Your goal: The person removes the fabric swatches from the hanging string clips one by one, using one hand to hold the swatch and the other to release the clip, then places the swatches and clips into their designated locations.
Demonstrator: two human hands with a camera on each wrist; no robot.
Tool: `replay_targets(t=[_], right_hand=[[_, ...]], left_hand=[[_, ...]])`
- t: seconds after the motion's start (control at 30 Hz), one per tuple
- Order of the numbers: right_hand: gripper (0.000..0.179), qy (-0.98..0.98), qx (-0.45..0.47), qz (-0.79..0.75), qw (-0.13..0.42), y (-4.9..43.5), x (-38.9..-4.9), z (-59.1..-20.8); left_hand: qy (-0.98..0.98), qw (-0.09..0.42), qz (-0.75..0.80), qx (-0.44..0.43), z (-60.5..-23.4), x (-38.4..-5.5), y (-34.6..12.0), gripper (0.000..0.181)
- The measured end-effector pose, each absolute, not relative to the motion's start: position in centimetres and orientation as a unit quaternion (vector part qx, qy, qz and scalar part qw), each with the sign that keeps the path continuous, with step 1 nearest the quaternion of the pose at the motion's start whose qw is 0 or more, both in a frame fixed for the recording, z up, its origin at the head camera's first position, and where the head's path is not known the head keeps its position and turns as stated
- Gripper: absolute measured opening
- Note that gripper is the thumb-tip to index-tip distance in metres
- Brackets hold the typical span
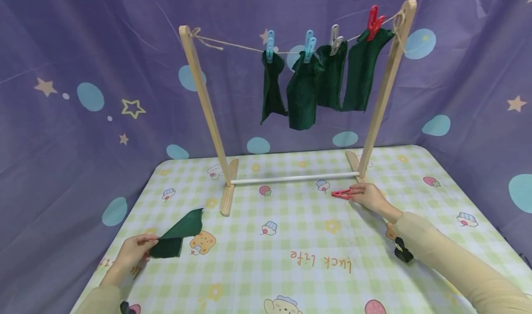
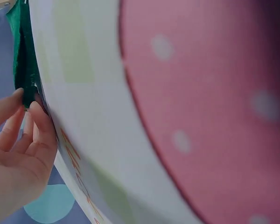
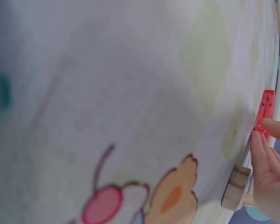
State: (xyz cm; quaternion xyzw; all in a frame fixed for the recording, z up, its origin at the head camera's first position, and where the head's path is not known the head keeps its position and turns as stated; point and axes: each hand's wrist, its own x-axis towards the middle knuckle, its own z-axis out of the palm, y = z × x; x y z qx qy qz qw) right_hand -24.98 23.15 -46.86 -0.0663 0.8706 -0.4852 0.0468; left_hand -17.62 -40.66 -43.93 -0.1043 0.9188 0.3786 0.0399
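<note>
My left hand [image 1: 135, 250] pinches the corner of a dark green cloth [image 1: 183, 225] at the left side of the table; the cloth lies partly folded over itself. In the left wrist view, thumb and forefinger grip the cloth [image 2: 25, 56]. Over by the right foot of the wooden drying rack, my right hand [image 1: 369, 196] holds a red clothespin [image 1: 341, 194] between thumb and fingers, low over the tabletop. The right wrist view shows the clothespin [image 3: 265, 109] pinched at its near end.
A wooden rack [image 1: 208, 106] stands at the back with a string [image 1: 234, 45] between its posts. Several green cloths [image 1: 302, 97] hang from it by blue, grey and red clothespins [image 1: 270, 46]. A white rod [image 1: 291, 178] joins the feet. The table wears a checkered cover [image 1: 245, 240].
</note>
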Motion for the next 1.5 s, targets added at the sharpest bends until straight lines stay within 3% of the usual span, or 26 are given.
replay_targets(t=[0.4,0.6,0.73,0.87,1.03,1.5], right_hand=[[0.040,0.858,-0.086,-0.506,0.012,23.1,-24.9,-45.1],[0.038,0.843,-0.110,-0.526,0.019,22.3,-25.3,-42.2],[0.038,0.836,-0.131,-0.532,0.012,21.7,-25.7,-40.2],[0.038,0.832,-0.146,-0.535,-0.003,21.1,-26.0,-37.9],[0.038,0.824,-0.160,-0.544,-0.013,20.4,-26.1,-35.1],[0.038,0.819,-0.187,-0.539,-0.060,18.6,-26.4,-28.9]], left_hand=[[0.918,0.019,0.389,-0.076,-43.3,-18.9,-40.9,0.048],[0.927,-0.027,0.373,-0.045,-46.7,-23.0,-43.0,0.051],[0.911,-0.045,0.410,0.020,-46.1,-25.0,-42.2,0.040],[0.907,-0.032,0.419,0.038,-43.1,-25.4,-38.9,0.039],[0.906,-0.003,0.417,0.066,-35.7,-23.1,-32.0,0.047],[0.895,-0.023,0.420,0.152,-30.2,-25.3,-25.0,0.039]])
